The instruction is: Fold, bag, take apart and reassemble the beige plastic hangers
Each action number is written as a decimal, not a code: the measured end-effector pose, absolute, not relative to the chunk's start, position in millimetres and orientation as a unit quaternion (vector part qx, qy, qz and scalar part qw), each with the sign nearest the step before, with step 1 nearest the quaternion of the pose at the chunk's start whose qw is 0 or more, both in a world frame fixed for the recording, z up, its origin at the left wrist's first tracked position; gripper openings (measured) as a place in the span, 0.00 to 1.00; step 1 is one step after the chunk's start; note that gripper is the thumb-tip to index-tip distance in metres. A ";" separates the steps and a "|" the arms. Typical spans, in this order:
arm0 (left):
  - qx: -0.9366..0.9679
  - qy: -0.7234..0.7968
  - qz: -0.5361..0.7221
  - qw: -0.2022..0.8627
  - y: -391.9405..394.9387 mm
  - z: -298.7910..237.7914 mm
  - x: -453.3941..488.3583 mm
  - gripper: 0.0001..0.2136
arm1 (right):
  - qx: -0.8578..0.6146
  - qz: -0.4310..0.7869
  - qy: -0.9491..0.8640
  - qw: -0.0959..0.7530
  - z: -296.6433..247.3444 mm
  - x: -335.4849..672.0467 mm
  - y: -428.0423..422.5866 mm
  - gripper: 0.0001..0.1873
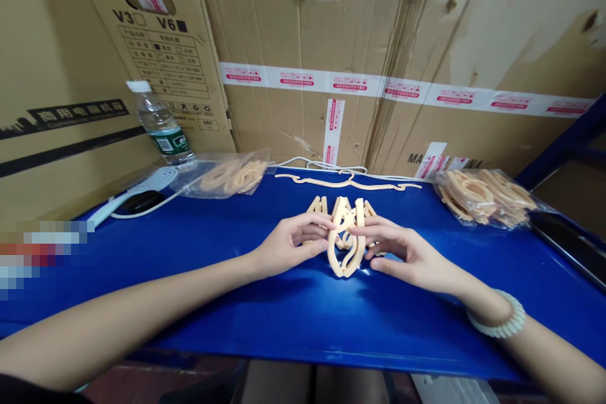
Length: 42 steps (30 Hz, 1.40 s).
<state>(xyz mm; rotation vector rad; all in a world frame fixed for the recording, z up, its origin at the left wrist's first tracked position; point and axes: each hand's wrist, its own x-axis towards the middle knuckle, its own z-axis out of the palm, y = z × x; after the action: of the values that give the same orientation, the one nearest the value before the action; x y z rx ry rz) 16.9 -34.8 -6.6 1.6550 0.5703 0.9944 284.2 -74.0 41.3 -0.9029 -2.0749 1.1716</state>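
Note:
A cream folding hanger (334,246), folded into a narrow loop, stands upright between my two hands. From the left, my left hand (291,240) holds its side with bent fingers and thumb. My right hand (402,249) grips the opposite side, its index finger reaching across the front. More folded cream hanger pieces (318,205) show just behind, partly hidden by my fingers and the front hanger. Farther back lies an unfolded hanger (379,187) with arms spread and its small hook toward the cardboard.
Bagged cream hangers (487,196) lie at the right, near a dark flat device (572,249). Another clear bag of hangers (231,175) is at the back left, near a water bottle (165,129), a white fan-like item (154,183) and a cable (161,207). Cardboard (293,31) walls the blue table (265,309).

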 end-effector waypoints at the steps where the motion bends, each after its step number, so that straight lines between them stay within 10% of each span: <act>1: 0.685 0.243 0.422 0.542 -33.8 -6.9 16.7 0.13 | -0.338 0.434 -0.781 0.295 40.9 285.0 -73.9 0.24; 26: 0.859 0.187 0.370 0.301 -41.9 -3.0 8.9 0.30 | -0.428 0.369 -0.758 0.326 62.9 329.7 -54.3 0.26; 42: 0.946 0.245 0.178 0.120 -47.9 -4.1 7.1 0.26 | -0.449 0.190 -0.870 0.074 57.4 370.5 -46.0 0.50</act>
<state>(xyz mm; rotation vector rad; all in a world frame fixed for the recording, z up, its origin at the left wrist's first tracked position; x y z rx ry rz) 7.1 -47.9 -4.1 2.7636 0.7154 0.5204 370.5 -46.0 57.4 -1.3491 -2.6116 0.5700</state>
